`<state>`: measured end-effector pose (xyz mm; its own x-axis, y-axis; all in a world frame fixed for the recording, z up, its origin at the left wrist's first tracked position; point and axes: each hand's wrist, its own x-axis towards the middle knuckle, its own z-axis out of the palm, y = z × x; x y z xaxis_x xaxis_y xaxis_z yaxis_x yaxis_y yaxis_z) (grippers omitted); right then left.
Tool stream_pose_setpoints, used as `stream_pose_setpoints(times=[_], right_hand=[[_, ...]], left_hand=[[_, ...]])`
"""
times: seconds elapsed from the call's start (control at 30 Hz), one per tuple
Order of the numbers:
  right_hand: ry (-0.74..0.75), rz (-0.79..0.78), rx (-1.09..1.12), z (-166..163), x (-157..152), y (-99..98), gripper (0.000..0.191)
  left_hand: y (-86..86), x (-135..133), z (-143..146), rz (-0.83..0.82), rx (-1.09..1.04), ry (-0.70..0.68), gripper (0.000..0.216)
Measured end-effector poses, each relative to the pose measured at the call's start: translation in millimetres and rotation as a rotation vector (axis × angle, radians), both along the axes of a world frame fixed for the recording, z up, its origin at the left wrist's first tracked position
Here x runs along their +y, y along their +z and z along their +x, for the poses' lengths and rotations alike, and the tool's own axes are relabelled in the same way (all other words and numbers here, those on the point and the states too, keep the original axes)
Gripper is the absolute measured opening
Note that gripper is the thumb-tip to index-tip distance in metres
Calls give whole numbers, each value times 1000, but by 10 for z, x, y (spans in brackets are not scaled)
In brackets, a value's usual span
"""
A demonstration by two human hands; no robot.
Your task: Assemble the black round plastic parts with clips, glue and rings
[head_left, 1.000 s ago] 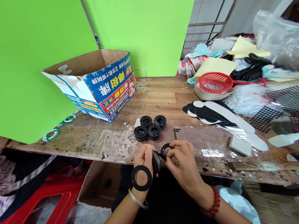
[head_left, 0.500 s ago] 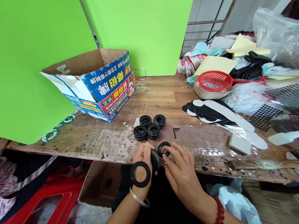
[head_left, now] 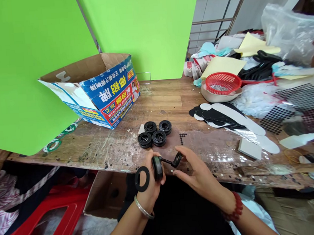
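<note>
My left hand (head_left: 148, 188) is wrapped round a black ribbed disc (head_left: 157, 168) held on edge above the front edge of the table. A flat black ring (head_left: 142, 179) hangs at the back of that hand. From the disc a thin black rod (head_left: 166, 161) runs to the right and ends in a small black ring-shaped part (head_left: 177, 160). My right hand (head_left: 200, 171) has thumb and index finger apart on either side of this end part. The index fingertip seems to touch it. Beyond the hands, several black round parts (head_left: 158, 138) sit close together on the table.
A blue printed carton (head_left: 117, 91) stands at the back left before green panels (head_left: 145, 32). On the right lie black and white insole-shaped pieces (head_left: 232, 115), a white block (head_left: 250, 148) and a red basket (head_left: 223, 83). Green rings (head_left: 52, 145) lie at the left edge.
My right hand has spread its fingers and shifted a little right. The ring-shaped part has turned, showing the rod to the disc. The view has shifted slightly.
</note>
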<state>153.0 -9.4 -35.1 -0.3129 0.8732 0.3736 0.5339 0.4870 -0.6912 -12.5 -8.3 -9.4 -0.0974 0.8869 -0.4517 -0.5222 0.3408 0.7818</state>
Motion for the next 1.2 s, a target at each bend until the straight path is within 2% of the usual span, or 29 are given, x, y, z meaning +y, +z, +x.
stream_pose_setpoints(times=[0.1, 0.17, 0.23, 0.3, 0.37, 0.43, 0.47, 0.53, 0.63, 0.67, 0.73, 0.83, 0.93, 1.07, 1.2], right_hand=[[32, -96, 96, 5, 4, -26, 45], [1, -200, 150, 9, -3, -28, 41], [-44, -353, 165, 13, -13, -2, 40], [-49, -541, 174, 18, -19, 54, 36], [25, -703, 203, 30, -7, 120, 26], [124, -820, 233, 58, 43, 170, 20], [145, -853, 231, 81, 88, 180, 21], [86, -789, 175, 140, 219, 166, 24], [-136, -389, -55, 226, 479, 78, 11], [-180, -269, -150, 241, 563, 43, 7], [-204, -159, -319, 244, 696, -17, 12], [-193, -169, -493, 192, 795, -53, 18], [-219, -230, -594, 131, 819, -32, 19], [-242, -282, -617, 98, 830, 17, 17], [-250, -323, -627, 96, 859, 43, 18]], left_hand=[[-37, -16, -5, -35, 16, -105, 53], [-60, -21, -37, 12, 132, -160, 55], [-64, -21, -103, 193, 335, -155, 57], [-45, -21, -193, 450, 521, -178, 56], [-13, -33, -277, 639, 594, -350, 56], [12, -60, -318, 702, 599, -523, 64], [19, -75, -318, 675, 590, -539, 69], [20, -97, -282, 522, 533, -397, 73], [10, -73, -202, 254, 283, -121, 72], [9, -51, -183, 204, 185, -74, 71], [13, -2, -168, 160, 32, -36, 69], [24, 49, -183, 146, -68, -21, 66], [29, 57, -200, 156, -75, -5, 61], [23, 55, -201, 139, -52, -23, 52], [-13, 70, -201, 125, -16, 18, 48]])
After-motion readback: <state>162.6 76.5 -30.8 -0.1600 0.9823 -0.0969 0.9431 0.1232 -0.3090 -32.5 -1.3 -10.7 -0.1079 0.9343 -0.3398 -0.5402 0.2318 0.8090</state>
